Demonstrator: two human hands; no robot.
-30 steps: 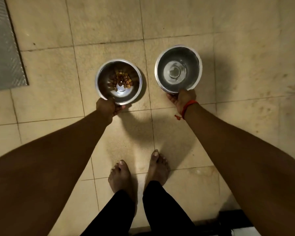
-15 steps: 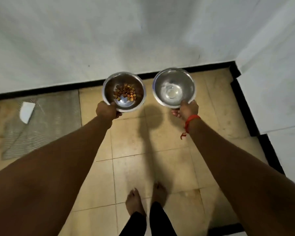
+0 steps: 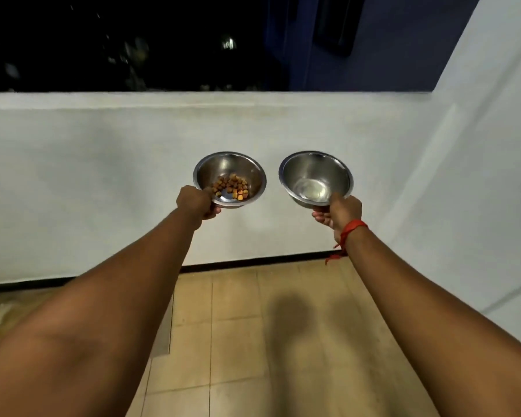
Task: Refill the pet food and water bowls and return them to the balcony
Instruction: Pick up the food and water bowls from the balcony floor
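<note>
Both arms extended forward at about the same height, each hand carrying one bowl in the air in front of the white-painted parapet wall [image 3: 103,176]. Left hand [image 3: 194,203]: closed in a fist-like grip on the near rim of a round, shiny stainless-steel bowl [image 3: 229,168]; thumb over the rim, fingertips showing under the bowl's base. This bowl holds a small heap of brown and orange kibble pieces [image 3: 231,188], lying toward the near side of the bottom. Right hand [image 3: 342,213]: closed on the near rim of a second round stainless-steel bowl [image 3: 315,173], thumb on the rim, fingers curled beneath. Inside, a clear glossy pool [image 3: 312,192] sits at the bottom, consistent with water; depth cannot be judged. A red thread bracelet [image 3: 351,228] circles the right wrist, loose ends hanging. The two bowls are side by side, near each other, not touching; both roughly level. Below: beige tiled floor [image 3: 238,326] with a black skirting strip [image 3: 253,261] along the wall base. Above the parapet, dark night sky with blurred lights.
</note>
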